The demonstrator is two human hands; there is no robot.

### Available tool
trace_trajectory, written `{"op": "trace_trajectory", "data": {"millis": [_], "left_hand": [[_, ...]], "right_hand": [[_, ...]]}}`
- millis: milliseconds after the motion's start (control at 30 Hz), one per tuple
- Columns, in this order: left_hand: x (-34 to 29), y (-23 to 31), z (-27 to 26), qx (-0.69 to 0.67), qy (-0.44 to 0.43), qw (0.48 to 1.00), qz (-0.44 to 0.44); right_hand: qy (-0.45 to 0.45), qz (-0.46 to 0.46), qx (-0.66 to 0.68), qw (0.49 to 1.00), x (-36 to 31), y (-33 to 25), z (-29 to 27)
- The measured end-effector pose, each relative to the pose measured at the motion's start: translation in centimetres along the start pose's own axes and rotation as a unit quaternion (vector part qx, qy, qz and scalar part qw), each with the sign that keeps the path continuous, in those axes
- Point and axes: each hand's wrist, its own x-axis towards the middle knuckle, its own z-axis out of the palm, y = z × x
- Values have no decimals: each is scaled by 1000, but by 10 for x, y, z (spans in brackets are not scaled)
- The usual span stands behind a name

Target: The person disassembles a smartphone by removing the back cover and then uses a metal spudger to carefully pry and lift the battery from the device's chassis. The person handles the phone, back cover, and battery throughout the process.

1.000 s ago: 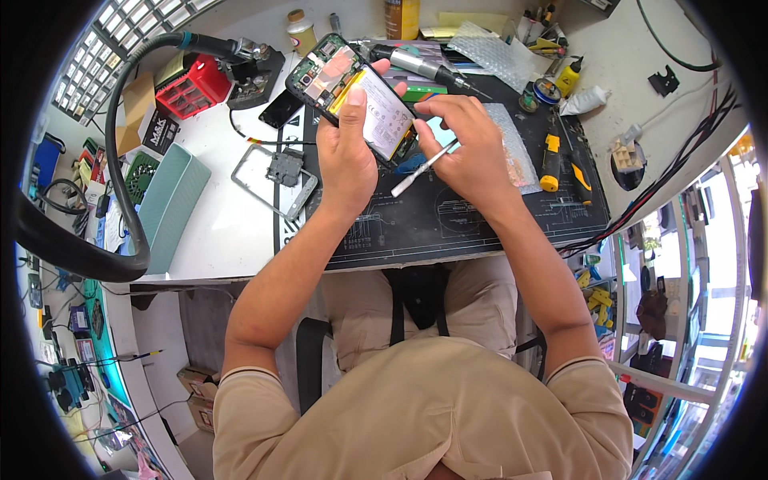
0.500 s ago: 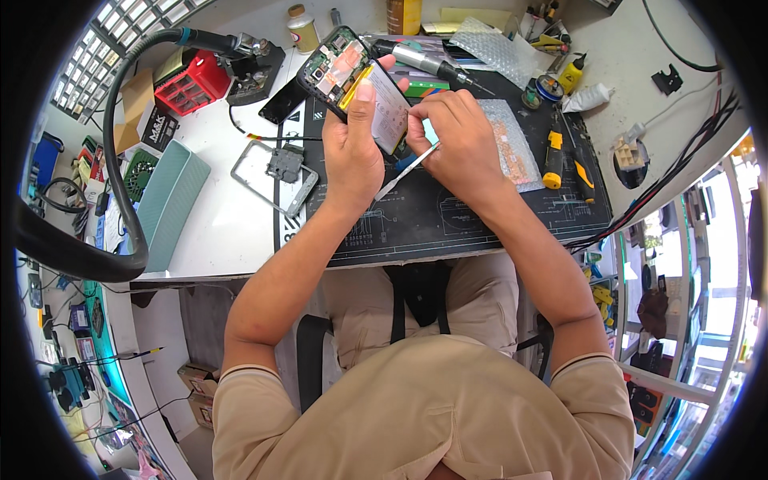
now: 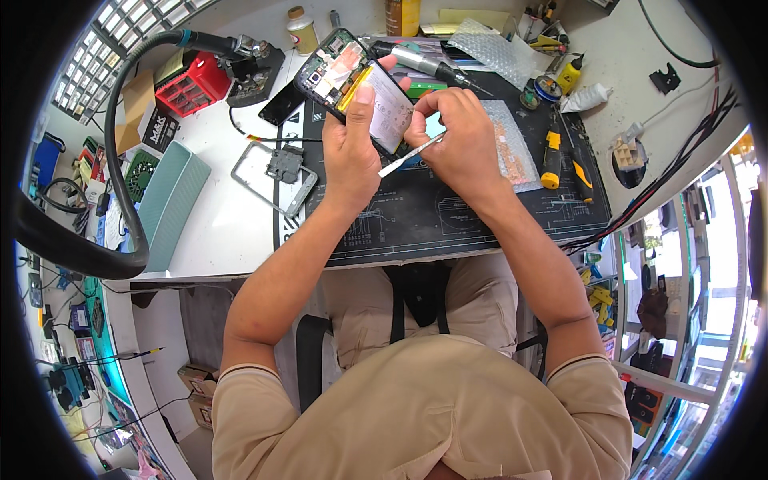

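Observation:
Gripped in my left hand (image 3: 354, 148) is an opened smartphone (image 3: 324, 78), tilted above the mat, its circuit parts and large pale battery (image 3: 389, 112) facing up. My left thumb presses along the yellow strip at the battery's edge. At the phone's right edge, my right hand (image 3: 458, 136) is closed with a thin metal pry tool (image 3: 410, 155) held in it; the tool's flat blade points down and left. The right fingertips are pinched close by the battery's edge, and whether they grip anything there is too small to tell.
A phone frame (image 3: 304, 192) with a dark part (image 3: 284, 165) on it lies left of my hands. The black work mat (image 3: 448, 224) carries bubble wrap (image 3: 514, 152) and yellow-handled tools (image 3: 551, 160). A teal bin (image 3: 180, 208) and a thick black hose (image 3: 120, 160) stand left.
The pry tool's blade has swung slightly upward and right in my right hand. The right hand has shifted a little; the phone stays nearly in place in my left hand.

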Motion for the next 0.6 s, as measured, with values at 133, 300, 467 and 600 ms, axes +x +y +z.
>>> {"op": "trace_trajectory", "data": {"millis": [133, 300, 467, 600], "left_hand": [[0, 1, -1, -11, 23, 1000, 12], [0, 0, 0, 2, 6, 1000, 8], [0, -1, 1, 8, 10, 1000, 12], [-1, -1, 2, -3, 18, 1000, 3]], "right_hand": [[-13, 26, 53, 998, -1, -8, -9], [11, -66, 15, 998, -3, 2, -8], [24, -104, -28, 994, 0, 2, -1], [30, -113, -48, 992, 3, 2, 5]]}}
